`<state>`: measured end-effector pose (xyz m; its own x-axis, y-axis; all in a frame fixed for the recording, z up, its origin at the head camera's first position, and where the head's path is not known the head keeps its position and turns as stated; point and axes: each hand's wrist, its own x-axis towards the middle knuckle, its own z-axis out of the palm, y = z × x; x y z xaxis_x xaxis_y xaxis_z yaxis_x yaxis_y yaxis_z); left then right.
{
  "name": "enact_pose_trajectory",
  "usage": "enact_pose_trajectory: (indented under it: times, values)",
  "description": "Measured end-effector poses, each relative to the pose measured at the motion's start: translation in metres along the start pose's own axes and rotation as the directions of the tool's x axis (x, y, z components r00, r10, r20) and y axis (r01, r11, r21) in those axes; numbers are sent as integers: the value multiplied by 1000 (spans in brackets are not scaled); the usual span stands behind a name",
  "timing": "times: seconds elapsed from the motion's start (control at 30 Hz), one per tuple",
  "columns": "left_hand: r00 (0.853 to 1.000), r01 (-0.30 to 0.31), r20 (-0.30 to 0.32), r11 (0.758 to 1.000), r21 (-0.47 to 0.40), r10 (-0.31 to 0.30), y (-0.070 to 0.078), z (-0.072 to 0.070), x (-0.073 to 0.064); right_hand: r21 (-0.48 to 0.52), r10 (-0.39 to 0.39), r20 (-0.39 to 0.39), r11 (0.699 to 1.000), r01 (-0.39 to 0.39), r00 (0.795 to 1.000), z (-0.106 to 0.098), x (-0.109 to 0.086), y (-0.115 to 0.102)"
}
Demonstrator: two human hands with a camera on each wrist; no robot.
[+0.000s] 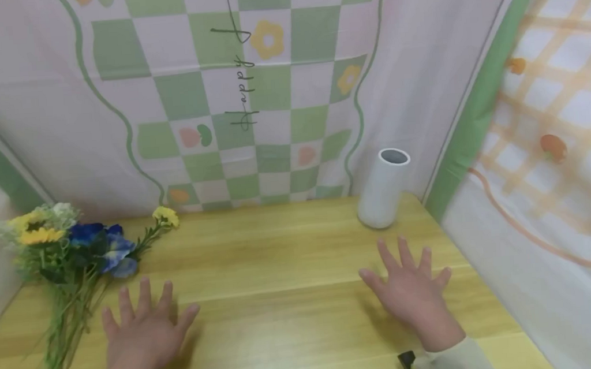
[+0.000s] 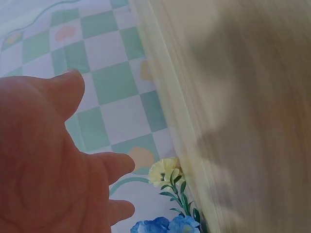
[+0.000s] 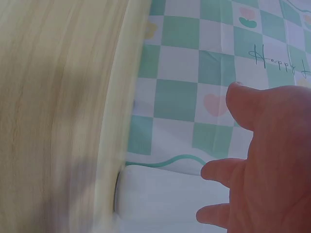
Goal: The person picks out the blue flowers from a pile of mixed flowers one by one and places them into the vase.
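Observation:
In the head view my left hand (image 1: 143, 341) hovers over the front left of the wooden table, fingers spread and palm down, holding nothing. Just beyond and left of it lies a bunch of flowers (image 1: 80, 265), with yellow and blue blooms and long green stems. My right hand (image 1: 413, 294), also spread and free of any object, is over the table's right side. Behind its fingertips stands an upright white vase (image 1: 382, 192) with a dark round mouth. The left wrist view catches a yellow bloom (image 2: 165, 172) past the fingers; the right wrist view shows the vase (image 3: 160, 196) below.
A checked green and white cloth (image 1: 246, 90) hangs along the table's back edge. To the right hangs an orange plaid cloth (image 1: 567, 122), beside the wooden table (image 1: 285, 324). Small black pieces (image 1: 407, 362) sit at both wrists.

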<state>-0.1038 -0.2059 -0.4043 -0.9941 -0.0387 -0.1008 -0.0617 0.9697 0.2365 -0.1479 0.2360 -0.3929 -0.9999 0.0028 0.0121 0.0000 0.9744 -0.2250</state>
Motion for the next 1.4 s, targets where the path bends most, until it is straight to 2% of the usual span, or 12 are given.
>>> enact_pose_trajectory:
  times: [0.2, 0.3, 0.4, 0.57, 0.73, 0.97, 1.17, 1.23, 1.4]
  values:
    - [999, -9, -47, 1000, 22, 10, -3, 3, 3, -3, 1, -9, 1000, -1, 1000, -3, 0, 3]
    - [996, 1, -89, 999, 51, 4, -15, 5, 5, -1, 4, -10, 1000, -4, 1000, -4, 0, 2]
    - [994, 18, -109, 998, 55, -12, -34, 3, 8, 3, 8, -3, 1000, -8, 1000, -5, -1, 2]
    - [993, 85, -78, 996, 21, -83, -67, -11, 11, 7, 15, -2, 1000, -15, 1000, -5, -3, 1]
    - [987, 153, -52, 988, 5, -153, -89, -20, 11, 4, 18, -8, 1000, -18, 1000, -5, -4, 1]
    - [980, 185, -82, 981, 49, -181, -105, -16, 16, -7, 27, -1, 1000, -27, 1000, -3, -3, 4]
    - [984, 162, -83, 986, 24, -160, -118, -13, 22, 1, 33, 0, 999, -33, 999, -2, -3, 6]
    - [987, 145, -74, 989, 17, -143, -123, -14, 24, 8, 34, 0, 999, -34, 999, -2, -4, 7]
    - [988, 152, 1, 988, 40, -152, -128, -18, 28, 7, 38, 7, 999, -38, 999, -2, -2, 13]
